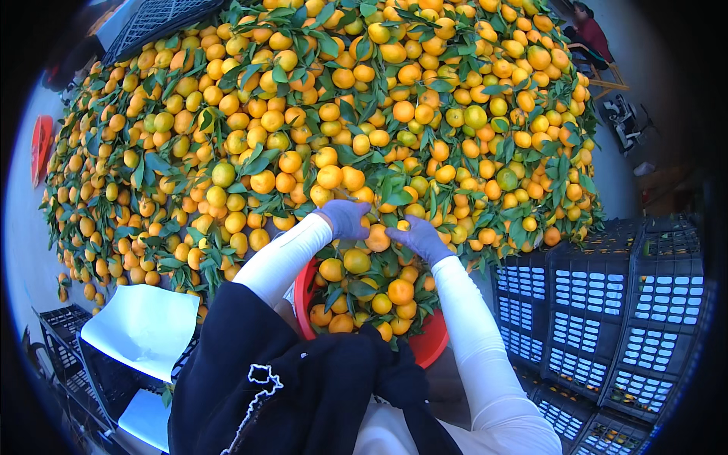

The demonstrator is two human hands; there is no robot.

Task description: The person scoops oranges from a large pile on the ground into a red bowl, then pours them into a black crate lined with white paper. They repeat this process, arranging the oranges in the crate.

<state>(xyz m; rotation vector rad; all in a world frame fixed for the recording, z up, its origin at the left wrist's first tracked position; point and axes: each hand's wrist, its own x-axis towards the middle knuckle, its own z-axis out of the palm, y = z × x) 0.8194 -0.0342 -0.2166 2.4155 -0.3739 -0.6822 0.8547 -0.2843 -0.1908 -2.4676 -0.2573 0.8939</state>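
A large heap of mandarin oranges with green leaves [273, 119] spreads before me. A red plastic basin [304, 296], filled with leafy mandarins, stands between my arms against the near edge of the heap. Above its far rim, my left hand [346, 219] and my right hand [422, 238], both in purple-grey gloves, face each other around an orange mandarin [377, 238]. The fingers of my left hand reach to its left side and those of my right hand to its right side. Whether either hand grips it is not plain.
Black plastic crates [588, 301] are stacked at the right. More crates with white sheets [139, 327] stand at the lower left. A black crate [156, 25] lies at the heap's far left, and a red object [41, 149] at the left edge. A person [591, 34] sits at the upper right.
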